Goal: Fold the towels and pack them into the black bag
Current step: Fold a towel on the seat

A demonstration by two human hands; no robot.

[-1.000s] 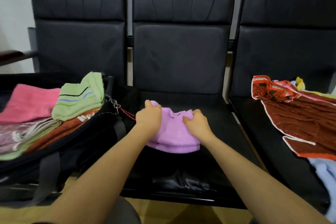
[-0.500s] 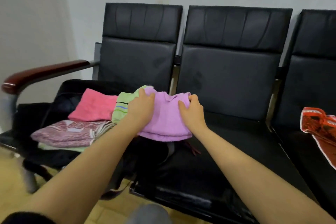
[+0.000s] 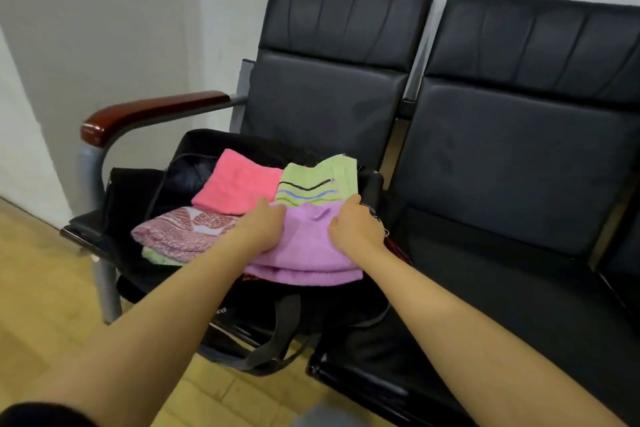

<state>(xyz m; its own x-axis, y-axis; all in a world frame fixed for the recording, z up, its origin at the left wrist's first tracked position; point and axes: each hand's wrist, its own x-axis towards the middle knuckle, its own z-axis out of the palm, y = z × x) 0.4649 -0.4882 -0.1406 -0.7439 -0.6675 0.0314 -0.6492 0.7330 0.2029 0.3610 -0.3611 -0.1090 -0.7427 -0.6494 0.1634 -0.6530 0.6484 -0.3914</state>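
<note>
A folded purple towel [image 3: 306,253] lies over the front right part of the open black bag [image 3: 194,152], which sits on the left seat. My left hand [image 3: 265,224] grips the towel's left side and my right hand [image 3: 353,225] grips its right side. Inside the bag lie a folded pink towel [image 3: 239,185], a light green towel [image 3: 318,180] with wavy stripes, and a maroon patterned towel [image 3: 180,230] over another pale green one.
A wooden armrest [image 3: 145,111] on a grey metal leg borders the left seat. The bag's straps [image 3: 263,357] hang down over the seat's front edge. The black seat [image 3: 502,288] to the right is bare. A wood floor lies below.
Both hands carried the purple towel leftward from the middle seat to the bag, and my view swung left with it. The orange and brown towels on the right seat have left the view.
</note>
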